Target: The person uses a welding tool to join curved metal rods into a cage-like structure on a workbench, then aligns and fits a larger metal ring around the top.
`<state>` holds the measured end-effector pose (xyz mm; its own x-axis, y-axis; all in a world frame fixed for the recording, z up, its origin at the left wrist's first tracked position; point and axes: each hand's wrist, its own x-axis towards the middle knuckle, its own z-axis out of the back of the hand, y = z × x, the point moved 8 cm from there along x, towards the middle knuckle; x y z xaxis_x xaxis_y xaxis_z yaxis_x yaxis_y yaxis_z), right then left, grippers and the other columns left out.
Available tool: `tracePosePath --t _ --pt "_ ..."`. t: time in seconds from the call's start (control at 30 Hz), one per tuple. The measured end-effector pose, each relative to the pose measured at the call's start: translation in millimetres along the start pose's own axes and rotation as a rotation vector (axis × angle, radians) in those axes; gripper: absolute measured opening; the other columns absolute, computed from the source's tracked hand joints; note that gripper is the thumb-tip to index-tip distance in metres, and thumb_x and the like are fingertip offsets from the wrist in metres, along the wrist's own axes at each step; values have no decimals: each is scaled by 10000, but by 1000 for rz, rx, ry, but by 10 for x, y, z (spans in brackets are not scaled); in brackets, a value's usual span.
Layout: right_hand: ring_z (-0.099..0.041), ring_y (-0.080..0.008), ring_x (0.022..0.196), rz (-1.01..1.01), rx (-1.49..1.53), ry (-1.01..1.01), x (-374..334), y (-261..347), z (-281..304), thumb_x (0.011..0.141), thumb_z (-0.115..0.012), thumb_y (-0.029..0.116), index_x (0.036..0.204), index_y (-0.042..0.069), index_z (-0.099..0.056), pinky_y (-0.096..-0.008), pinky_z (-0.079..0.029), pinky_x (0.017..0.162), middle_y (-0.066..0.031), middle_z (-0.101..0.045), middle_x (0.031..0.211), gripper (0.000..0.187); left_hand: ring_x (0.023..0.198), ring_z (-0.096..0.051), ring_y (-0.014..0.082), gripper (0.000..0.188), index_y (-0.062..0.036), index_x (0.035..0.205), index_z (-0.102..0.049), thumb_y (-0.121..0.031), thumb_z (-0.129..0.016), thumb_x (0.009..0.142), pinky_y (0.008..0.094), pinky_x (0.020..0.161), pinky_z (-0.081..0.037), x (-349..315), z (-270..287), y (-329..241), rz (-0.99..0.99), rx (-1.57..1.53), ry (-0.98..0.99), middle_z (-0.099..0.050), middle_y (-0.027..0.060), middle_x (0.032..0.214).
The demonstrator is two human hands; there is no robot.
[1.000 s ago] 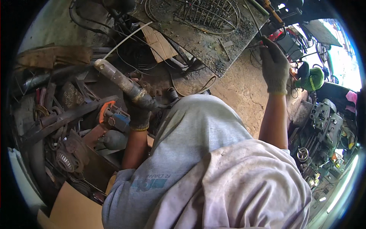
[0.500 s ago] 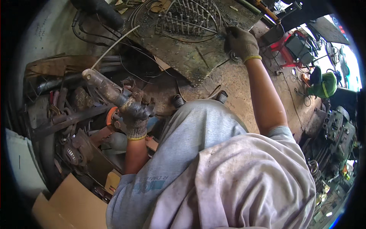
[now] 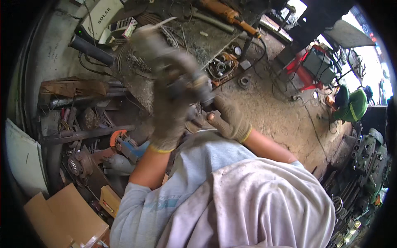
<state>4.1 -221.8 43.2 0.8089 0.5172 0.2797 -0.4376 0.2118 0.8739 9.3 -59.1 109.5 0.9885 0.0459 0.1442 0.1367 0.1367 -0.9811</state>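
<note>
A worn, jointed metal shaft piece (image 3: 161, 53) slants up in front of my chest, smeared by motion. A thin pale rod (image 3: 165, 21) shows at its upper end. My left hand (image 3: 171, 105), in a dirty knit glove with a yellow cuff, is wrapped round the piece; its fingers are blurred. At the piece's lower dark end is my right hand (image 3: 231, 118), gloved alike, with the end between thumb and curled fingers. The thumb's tip pokes bare through the glove. Behind the piece lies a grimy metal work surface (image 3: 140, 89), partly hidden.
An orange power tool (image 3: 221, 11) and an open metal housing (image 3: 223, 66) lie at the far side. A ring-shaped part (image 3: 244, 81) is on the floor. To the left are scrap metal and cardboard (image 3: 68, 213). A person in green (image 3: 351, 103) crouches at the right, near a red stand (image 3: 304, 76).
My left hand has raised the shaft piece up and rightward. My right hand has left the work surface and come back to the piece's lower end. The view has shifted right.
</note>
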Motion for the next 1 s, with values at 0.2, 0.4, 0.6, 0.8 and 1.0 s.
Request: tracePosePath --t 0.2,0.4,0.6,0.8,1.0 --pt "-613 -186 1024 -115 301 -629 -431 -410 675 1041 -535 486 1430 -32 -466 -332 -509 886 -114 -640 1184 653 1002 -637 124 460 -33 1332 -589 -224 -700 928 312 890 -539 428 -1452 -39 -129 -104 255 -667 59 1083" --pt "-591 -144 950 -262 134 -964 -850 -778 1524 1032 -629 330 1285 8 -562 -299 -495 837 -58 -632 1111 415 911 -677 174 461 10 1292 -614 -311 -710 975 341 823 -559 282 -1837 -151 -340 96 453 -694 117 1030" --pt "-614 -133 683 -220 169 -1142 -739 -650 2734 1013 -649 229 1143 41 -606 -277 -520 615 -30 -623 831 233 920 -699 210 391 7 1253 -660 -262 -712 974 351 842 -563 194 -1230 566 -209 162 486 -718 152 1056" --pt "-662 -128 837 -358 75 -1205 -276 -759 3535 957 -713 368 1128 50 -714 -280 -511 703 -43 -696 892 361 924 -704 229 296 11 1191 -697 -201 -690 983 347 823 -555 277 -437 870 -185 327 298 -729 143 1024" --pt "-665 -160 777 -226 39 -1391 -198 -1777 3634 995 -670 375 1158 8 -647 -344 -563 699 -53 -673 921 403 830 -693 358 244 -4 1089 -693 -179 -695 919 453 774 -553 186 254 1006 -234 551 -42 -706 183 929"
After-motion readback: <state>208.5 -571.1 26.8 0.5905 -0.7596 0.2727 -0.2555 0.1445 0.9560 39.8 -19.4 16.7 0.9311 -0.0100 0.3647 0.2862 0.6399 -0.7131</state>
